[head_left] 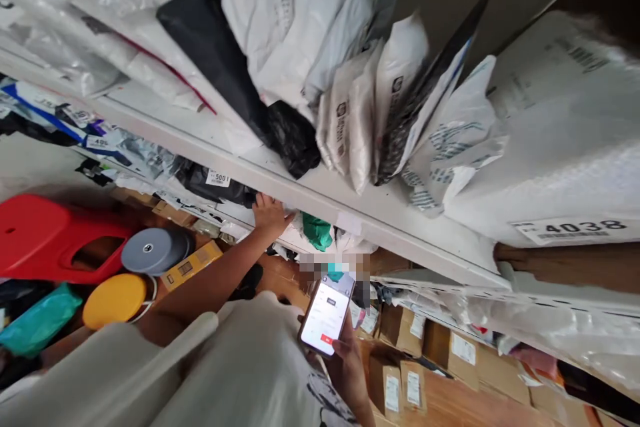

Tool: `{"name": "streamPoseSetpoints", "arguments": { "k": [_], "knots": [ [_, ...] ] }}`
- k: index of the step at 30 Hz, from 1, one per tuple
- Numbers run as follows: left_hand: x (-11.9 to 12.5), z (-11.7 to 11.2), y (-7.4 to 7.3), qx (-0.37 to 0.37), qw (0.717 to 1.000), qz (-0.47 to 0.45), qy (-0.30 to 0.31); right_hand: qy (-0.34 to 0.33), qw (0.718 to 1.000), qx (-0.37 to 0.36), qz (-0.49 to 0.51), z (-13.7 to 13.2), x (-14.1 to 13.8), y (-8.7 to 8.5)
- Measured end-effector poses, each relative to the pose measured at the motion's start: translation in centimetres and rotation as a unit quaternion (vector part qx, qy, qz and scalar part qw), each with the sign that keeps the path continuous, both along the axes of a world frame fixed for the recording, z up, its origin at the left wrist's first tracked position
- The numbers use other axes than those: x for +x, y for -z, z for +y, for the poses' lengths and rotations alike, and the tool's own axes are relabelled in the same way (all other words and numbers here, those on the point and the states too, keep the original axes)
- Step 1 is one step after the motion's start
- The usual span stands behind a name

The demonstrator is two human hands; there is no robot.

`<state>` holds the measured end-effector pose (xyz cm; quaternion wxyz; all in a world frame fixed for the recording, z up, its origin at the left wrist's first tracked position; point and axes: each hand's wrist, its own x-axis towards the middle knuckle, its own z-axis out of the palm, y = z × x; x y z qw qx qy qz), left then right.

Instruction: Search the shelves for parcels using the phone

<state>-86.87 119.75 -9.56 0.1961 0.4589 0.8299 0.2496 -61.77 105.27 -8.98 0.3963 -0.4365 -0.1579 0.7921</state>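
My left hand (pixel 270 215) reaches onto the lower shelf, fingers stretched out and thumb apart. Its fingertips are at the end of a black plastic mailer (pixel 215 187) labelled 5001; whether they press on it I cannot tell. To the right of that hand, a green plastic package (pixel 317 231) lies on the same shelf, partly hidden by the shelf above. In my right hand (pixel 347 357) is a smartphone (pixel 325 317), tilted, with its screen lit and a red button near the bottom. The thumb lies by that button.
Above, a white shelf (pixel 430 230) carries several mailer bags (pixel 350 113) and a large white parcel (pixel 560 147) marked 4038. A red plastic stool (pixel 35 233), a grey round stool (pixel 153 250) and a yellow round seat (pixel 115 299) stand left. Cardboard boxes (pixel 460 357) sit low right.
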Motion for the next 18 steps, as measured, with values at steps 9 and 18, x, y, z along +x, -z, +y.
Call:
{"name": "streamPoseSetpoints", "arguments": {
  "k": [9,18],
  "knots": [
    [4.1,2.3,1.6,-0.041,0.994,0.004,0.096,-0.106,0.990,0.087,-0.041,3.7,-0.8,-4.7],
    [5.8,0.7,-0.4,0.029,0.999,-0.006,0.028,-0.144,0.983,0.100,-0.054,4.5,-0.1,-5.8]
  ]
}}
